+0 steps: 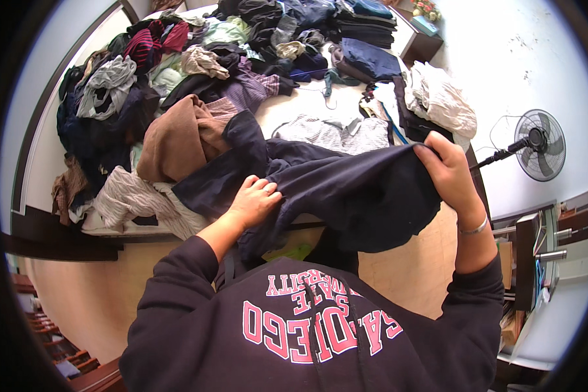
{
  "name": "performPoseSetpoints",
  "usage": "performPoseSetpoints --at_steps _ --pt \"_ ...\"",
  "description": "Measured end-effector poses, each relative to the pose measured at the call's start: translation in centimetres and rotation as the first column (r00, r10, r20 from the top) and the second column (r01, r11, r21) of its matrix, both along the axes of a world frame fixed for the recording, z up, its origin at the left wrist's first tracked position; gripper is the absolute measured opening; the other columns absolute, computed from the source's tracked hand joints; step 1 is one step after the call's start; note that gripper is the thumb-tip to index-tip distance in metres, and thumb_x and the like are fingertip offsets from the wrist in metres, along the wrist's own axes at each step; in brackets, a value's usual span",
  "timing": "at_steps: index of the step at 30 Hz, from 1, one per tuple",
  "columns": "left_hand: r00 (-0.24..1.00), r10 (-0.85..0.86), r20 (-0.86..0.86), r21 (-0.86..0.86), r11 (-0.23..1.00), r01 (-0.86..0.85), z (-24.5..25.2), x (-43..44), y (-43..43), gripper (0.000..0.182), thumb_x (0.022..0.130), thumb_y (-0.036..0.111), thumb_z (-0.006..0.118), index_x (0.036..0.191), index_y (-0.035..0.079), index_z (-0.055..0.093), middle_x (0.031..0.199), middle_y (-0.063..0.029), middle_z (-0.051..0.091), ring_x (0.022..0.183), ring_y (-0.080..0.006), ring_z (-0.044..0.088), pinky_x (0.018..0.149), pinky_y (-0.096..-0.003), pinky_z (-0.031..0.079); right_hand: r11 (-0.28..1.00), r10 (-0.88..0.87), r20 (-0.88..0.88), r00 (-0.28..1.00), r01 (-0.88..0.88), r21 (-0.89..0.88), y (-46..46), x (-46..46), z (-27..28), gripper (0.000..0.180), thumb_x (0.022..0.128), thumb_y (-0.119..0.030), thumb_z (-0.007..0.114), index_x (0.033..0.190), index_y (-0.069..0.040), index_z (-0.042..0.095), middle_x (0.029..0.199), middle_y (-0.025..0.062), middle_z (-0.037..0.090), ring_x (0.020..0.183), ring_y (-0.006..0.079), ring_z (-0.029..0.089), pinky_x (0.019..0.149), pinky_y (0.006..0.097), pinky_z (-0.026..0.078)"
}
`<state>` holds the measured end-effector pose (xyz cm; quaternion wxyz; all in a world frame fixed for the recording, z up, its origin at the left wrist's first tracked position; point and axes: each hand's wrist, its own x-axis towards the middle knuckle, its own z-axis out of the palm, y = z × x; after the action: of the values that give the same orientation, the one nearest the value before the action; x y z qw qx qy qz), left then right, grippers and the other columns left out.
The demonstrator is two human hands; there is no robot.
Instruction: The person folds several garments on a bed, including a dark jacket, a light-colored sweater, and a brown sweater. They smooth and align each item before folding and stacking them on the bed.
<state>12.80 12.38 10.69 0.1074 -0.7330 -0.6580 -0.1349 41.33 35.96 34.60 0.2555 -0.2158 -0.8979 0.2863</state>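
Note:
A dark navy garment (353, 181) is stretched between my hands above the near edge of the bed. My right hand (443, 164), raised at the right, pinches one end of the cloth. Toward the middle, my left hand (257, 201) grips a bunched part of the same garment, and a ring shows on one finger. More dark cloth spreads to the left beyond that hand, beside a brown garment (171, 139). Just behind the held cloth lies a grey-and-white striped garment (333, 133), partly covered by it.
Heaped clothes (108, 88) cover the bed's left and far parts. Folded dark clothes (365, 29) are stacked at the back right, near folded jeans (370, 59). A crumpled white cloth (441, 98) lies at the right edge. A pedestal fan (539, 142) stands beyond it.

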Motion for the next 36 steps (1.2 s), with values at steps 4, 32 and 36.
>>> performPoseSetpoints --at_steps 4,32,36 --pt "0.917 0.036 0.398 0.204 0.971 -0.126 3.3 -2.9 0.0 0.011 0.082 0.006 0.063 0.092 0.008 0.064 0.093 -0.0117 0.066 0.089 -0.0323 0.064 0.08 -0.0425 0.051 0.996 -0.076 -0.054 0.996 0.078 0.036 1.2 0.4 1.3 0.025 0.095 -0.012 0.063 0.078 0.001 0.05 0.064 0.0047 0.041 0.064 0.0104 0.036 0.056 0.0278 0.036" --pt "0.645 -0.035 0.763 -0.269 0.891 0.366 1.5 3.3 -4.6 0.081 0.078 0.05 0.072 0.142 0.008 0.044 0.151 -0.0221 0.034 0.129 -0.0407 0.046 0.107 -0.0444 0.04 0.942 -0.258 -0.386 0.886 0.319 0.102 1.2 3.2 2.7 0.029 0.102 -0.014 0.053 0.077 -0.006 0.045 0.071 -0.0077 0.034 0.068 0.004 0.032 0.059 0.0219 0.028" --pt "0.853 0.055 0.519 -0.469 0.852 0.231 3.6 6.2 -6.3 0.021 0.093 0.028 0.061 0.102 0.01 0.062 0.087 -0.0084 0.064 0.077 -0.0327 0.066 0.07 -0.0374 0.053 0.937 -0.28 -0.576 0.768 0.349 0.011 0.3 4.0 3.4 0.023 0.103 -0.014 0.05 0.083 -0.003 0.051 0.079 -0.004 0.044 0.075 0.0058 0.039 0.067 0.0223 0.034"
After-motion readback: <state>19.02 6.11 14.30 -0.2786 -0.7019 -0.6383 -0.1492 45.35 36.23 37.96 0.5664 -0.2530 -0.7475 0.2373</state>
